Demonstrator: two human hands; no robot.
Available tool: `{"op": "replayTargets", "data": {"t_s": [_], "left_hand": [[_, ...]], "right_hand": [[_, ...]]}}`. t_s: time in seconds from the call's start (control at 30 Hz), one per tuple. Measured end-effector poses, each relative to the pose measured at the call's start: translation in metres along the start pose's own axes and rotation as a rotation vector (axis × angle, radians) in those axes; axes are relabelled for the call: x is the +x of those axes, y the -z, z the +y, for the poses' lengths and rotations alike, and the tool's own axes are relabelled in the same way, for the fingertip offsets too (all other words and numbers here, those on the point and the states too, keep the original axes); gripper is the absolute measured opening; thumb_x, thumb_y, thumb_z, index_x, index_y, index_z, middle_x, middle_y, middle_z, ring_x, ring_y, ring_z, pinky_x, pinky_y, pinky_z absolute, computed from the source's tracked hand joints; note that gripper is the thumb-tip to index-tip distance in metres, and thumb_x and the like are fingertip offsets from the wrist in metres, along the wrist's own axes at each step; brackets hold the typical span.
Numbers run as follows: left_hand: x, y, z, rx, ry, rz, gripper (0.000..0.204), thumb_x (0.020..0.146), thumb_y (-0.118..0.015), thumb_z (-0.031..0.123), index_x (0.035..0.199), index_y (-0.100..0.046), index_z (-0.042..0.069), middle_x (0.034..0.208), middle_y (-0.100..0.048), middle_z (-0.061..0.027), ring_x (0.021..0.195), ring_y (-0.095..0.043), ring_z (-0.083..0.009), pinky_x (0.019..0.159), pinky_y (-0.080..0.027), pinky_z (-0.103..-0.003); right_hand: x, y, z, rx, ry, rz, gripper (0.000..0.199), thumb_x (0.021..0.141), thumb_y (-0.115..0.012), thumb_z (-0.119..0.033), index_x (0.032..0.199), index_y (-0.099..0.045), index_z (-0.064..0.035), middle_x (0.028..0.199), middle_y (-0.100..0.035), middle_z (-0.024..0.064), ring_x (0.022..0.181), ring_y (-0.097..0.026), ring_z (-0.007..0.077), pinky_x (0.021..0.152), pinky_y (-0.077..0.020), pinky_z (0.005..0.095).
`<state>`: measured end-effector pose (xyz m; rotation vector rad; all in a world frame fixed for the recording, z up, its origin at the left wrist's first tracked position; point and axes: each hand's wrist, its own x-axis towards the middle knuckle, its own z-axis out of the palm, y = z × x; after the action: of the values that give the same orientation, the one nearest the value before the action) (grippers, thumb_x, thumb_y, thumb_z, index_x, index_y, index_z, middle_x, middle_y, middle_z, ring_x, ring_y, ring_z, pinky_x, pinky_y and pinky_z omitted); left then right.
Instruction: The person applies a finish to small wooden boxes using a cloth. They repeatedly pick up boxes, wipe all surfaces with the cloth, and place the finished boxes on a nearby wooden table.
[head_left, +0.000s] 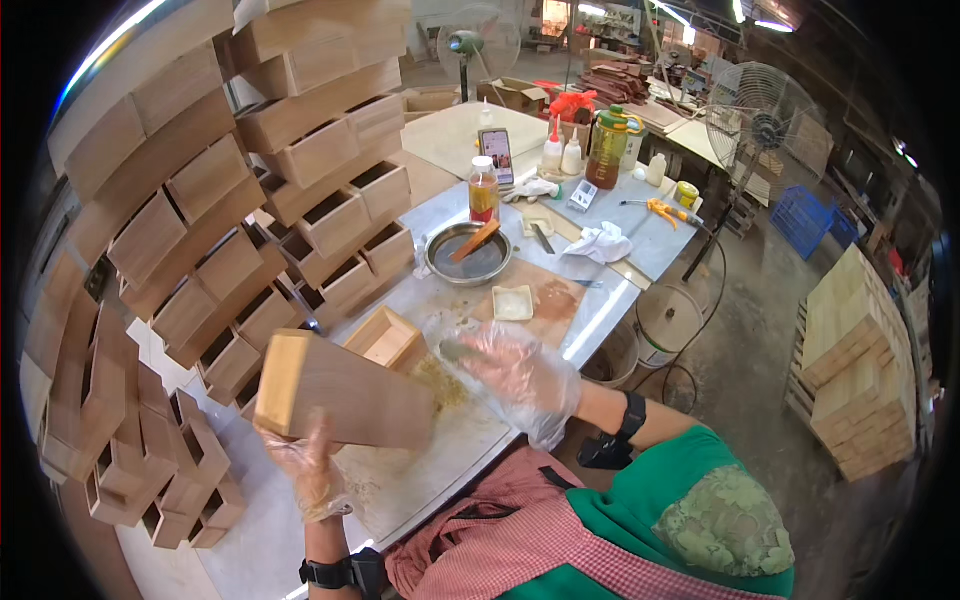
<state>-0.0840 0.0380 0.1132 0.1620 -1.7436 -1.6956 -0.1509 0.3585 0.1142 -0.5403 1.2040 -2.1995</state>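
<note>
My left hand [308, 462], in a thin clear plastic glove, grips the lower edge of a wooden drawer box [352, 392] that is held tilted above the table. To its right is my right hand [522, 375], also in a clear glove, apart from the box. A small dark greenish piece shows by its fingertips; motion and the loose glove blur what it is. Behind the held box, a second wooden drawer [385, 338] rests on the table, open side up. Yellowish dust [440, 385] is scattered on the tabletop between the box and my right hand.
Tall stacks of wooden drawers [330, 150] rise at the left. Beyond my hands are a metal bowl [440, 268] holding an orange-brown strip, a small square dish [513, 303], a jar [483, 190], a phone [495, 150], glue bottles [552, 150] and a white cloth [602, 243].
</note>
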Motion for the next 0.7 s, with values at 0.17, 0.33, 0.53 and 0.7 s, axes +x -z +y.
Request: {"op": "replayTargets", "data": {"t_s": [0.17,0.33,0.53,0.7], "left_hand": [[-0.043,0.039,-0.038,-0.515,0.375,0.289,0.039,0.091,-0.077,0.023,0.123,-0.058,0.011,0.114,-0.063,-0.0048,0.102,-0.065,-0.0167,0.085,-0.057,-0.032],[-0.105,0.050,-0.022,-0.309,0.559,0.193,0.039,0.093,-0.075,0.028,0.122,-0.062,0.006,0.112,-0.068,-0.0039,0.100,-0.066,-0.0179,0.089,-0.055,-0.035],[-0.124,0.158,0.000,0.593,0.876,-0.358,0.064,0.077,-0.090,0.031,0.122,-0.059,-0.004,0.103,-0.067,-0.0134,0.090,-0.065,-0.0181,0.081,-0.056,-0.034],[-0.067,0.161,-0.017,0.877,0.158,-0.546,0.110,0.061,-0.096,0.039,0.146,-0.041,-0.003,0.130,-0.062,-0.0197,0.115,-0.062,-0.0349,0.096,-0.052,-0.044]], "right_hand": [[0.005,0.008,0.085,-1.720,0.668,0.014,0.042,0.099,-0.060,-0.018,0.141,-0.058,-0.0141,0.136,-0.057,0.0151,0.111,-0.063,0.0346,0.091,-0.0541,0.0428],[-0.019,0.005,0.104,-1.648,0.573,0.092,0.038,0.094,-0.068,-0.017,0.131,-0.064,-0.0105,0.117,-0.063,0.0173,0.102,-0.063,0.0378,0.086,-0.0535,0.0448],[-0.007,-0.017,0.087,-1.533,0.437,0.015,0.038,0.092,-0.069,-0.017,0.128,-0.065,-0.0090,0.107,-0.061,0.0169,0.091,-0.063,0.0364,0.078,-0.0527,0.0455],[-0.005,-0.016,0.080,-1.917,0.474,-0.009,0.035,0.092,-0.067,-0.021,0.125,-0.067,-0.0088,0.110,-0.067,0.0125,0.090,-0.067,0.0317,0.073,-0.0559,0.0429]]}}
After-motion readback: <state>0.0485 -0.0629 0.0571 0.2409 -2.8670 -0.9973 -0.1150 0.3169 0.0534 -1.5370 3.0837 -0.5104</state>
